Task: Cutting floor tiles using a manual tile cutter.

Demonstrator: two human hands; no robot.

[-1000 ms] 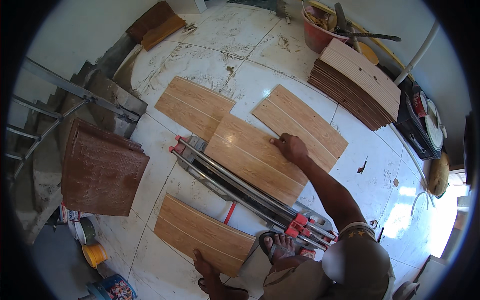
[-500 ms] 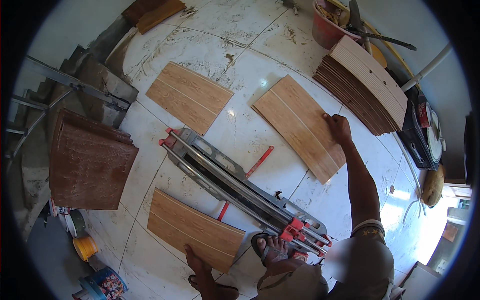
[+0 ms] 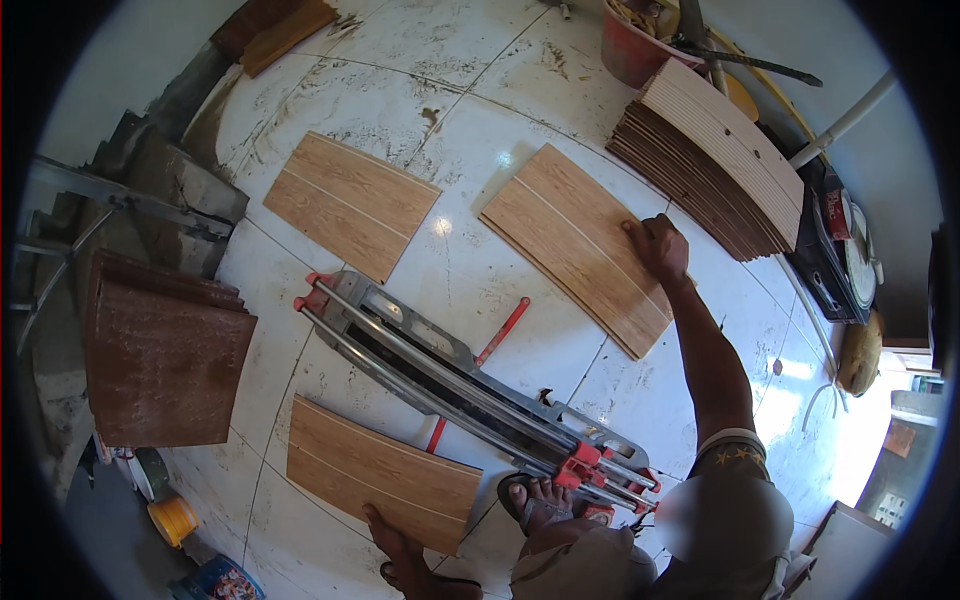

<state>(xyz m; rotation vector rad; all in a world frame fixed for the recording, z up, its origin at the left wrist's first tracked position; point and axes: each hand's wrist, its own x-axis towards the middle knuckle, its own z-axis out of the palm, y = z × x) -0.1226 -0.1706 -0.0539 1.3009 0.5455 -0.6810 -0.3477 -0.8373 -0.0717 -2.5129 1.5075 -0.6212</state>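
Note:
My right hand (image 3: 657, 248) is closed on the right edge of two stacked wood-look tiles (image 3: 565, 230). My left hand (image 3: 392, 545) grips the near edge of another wood-look tile (image 3: 375, 460) at the bottom, its fingers partly hidden. A steel manual tile cutter (image 3: 430, 370) with red fittings lies diagonally between them. Its two red side arms stick out onto the floor. A single wood-look tile (image 3: 350, 195) lies beyond the cutter at upper left. My sandaled foot (image 3: 540, 495) is beside the cutter's near end.
Concrete stairs (image 3: 160, 185) with metal railing and brown tiles (image 3: 170, 370) stand left. A tile stack (image 3: 705, 160), pink bucket (image 3: 640, 50), black case (image 3: 830, 260) and white pipe (image 3: 840, 125) line the right wall. A yellow spool (image 3: 170, 520) and blue bucket (image 3: 215, 580) are lower left.
The tile that lay across the cutter has moved up and right onto the right-hand tile, uncovering the cutter. My right hand moved with it. My left hand stays on the lower tile.

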